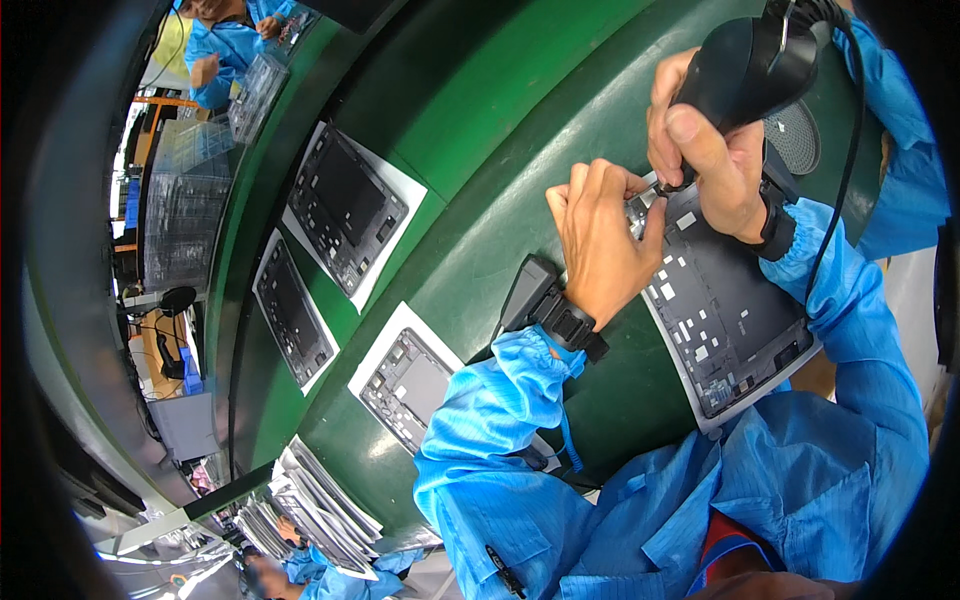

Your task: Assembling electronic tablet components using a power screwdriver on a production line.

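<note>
Right grip (718, 172): clasping black corded tool (735, 75) | left grip (605, 240): hold hidden, cannot tell

Dark panel (738, 305) partly hidden behind hands (606, 245) (black tool (735, 75) cut off above).

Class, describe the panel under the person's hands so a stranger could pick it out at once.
Find the large green work surface, then the spot toward its right where the person's left hand and right hand come together. The dark rectangular panel below them is scattered with small white patches. Unlike the panels farther left, it alone has both hands at its upper end.
</note>
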Demonstrator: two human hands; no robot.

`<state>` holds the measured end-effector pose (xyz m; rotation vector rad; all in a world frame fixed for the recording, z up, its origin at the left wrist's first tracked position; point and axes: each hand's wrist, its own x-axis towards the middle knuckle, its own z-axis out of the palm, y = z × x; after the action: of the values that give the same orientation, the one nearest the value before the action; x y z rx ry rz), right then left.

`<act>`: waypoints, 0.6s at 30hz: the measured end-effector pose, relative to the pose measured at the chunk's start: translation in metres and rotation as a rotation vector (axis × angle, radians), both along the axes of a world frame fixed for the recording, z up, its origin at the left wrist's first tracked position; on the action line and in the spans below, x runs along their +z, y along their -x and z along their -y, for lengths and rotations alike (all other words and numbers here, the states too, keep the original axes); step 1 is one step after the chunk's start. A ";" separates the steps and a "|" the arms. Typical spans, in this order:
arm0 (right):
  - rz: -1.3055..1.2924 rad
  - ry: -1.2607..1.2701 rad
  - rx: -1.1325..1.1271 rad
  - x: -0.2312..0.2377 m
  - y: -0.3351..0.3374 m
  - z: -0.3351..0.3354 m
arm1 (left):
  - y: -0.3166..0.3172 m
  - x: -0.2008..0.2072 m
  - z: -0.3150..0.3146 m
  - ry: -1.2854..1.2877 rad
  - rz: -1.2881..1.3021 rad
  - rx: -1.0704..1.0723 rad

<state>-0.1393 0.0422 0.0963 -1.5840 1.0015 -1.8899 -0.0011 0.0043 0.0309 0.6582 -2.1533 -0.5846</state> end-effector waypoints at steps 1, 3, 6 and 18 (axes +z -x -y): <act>0.000 0.005 -0.006 0.005 0.006 -0.001 | 0.001 0.002 -0.002 -0.007 -0.011 0.016; 0.143 0.141 -0.204 0.023 0.020 -0.005 | 0.002 0.004 -0.002 -0.009 -0.021 0.036; 0.056 0.232 -0.213 0.031 0.087 -0.024 | -0.004 0.003 -0.005 0.286 -0.009 0.028; 0.053 0.194 -0.529 0.004 0.180 -0.050 | -0.013 0.009 -0.005 0.491 0.259 -0.068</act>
<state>-0.3193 0.0924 0.0999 -1.4567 1.3473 -2.4288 0.0118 0.0088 0.0403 0.4046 -2.4406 0.0104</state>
